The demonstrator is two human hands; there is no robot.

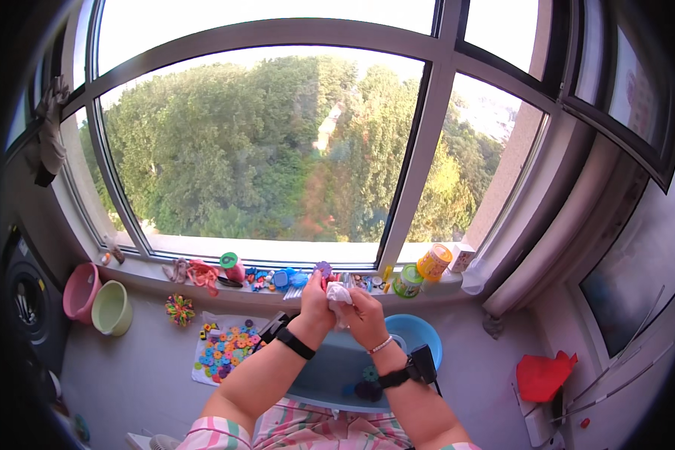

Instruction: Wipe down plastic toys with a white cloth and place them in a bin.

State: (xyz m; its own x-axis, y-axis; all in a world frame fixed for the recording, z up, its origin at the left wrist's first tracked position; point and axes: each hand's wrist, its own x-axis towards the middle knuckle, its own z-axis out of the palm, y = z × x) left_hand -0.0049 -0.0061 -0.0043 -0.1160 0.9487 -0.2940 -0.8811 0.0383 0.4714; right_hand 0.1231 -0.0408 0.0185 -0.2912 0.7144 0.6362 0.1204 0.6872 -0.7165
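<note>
Over a blue-grey tub (pixel 332 371), my left hand (pixel 315 306) grips a purple flower-shaped plastic piece (pixel 322 269) at its fingertips. My right hand (pixel 367 318) is closed around a crumpled white cloth (pixel 339 293), which lies against my left hand's fingers. Down in the tub, a teal flower-shaped piece (pixel 370 373) rests near darker pieces (pixel 368 391). Left of the tub, many colourful flower-shaped pieces (pixel 230 349) are spread on a white cloth on the floor.
A light-blue basin (pixel 432 333) stands behind the tub. Along the windowsill are small toys (pixel 284 278), a green tub (pixel 408 281) and an orange tub (pixel 434 261). Pink (pixel 82 295) and pale green (pixel 112 309) basins sit left. A red bag (pixel 544 377) lies right.
</note>
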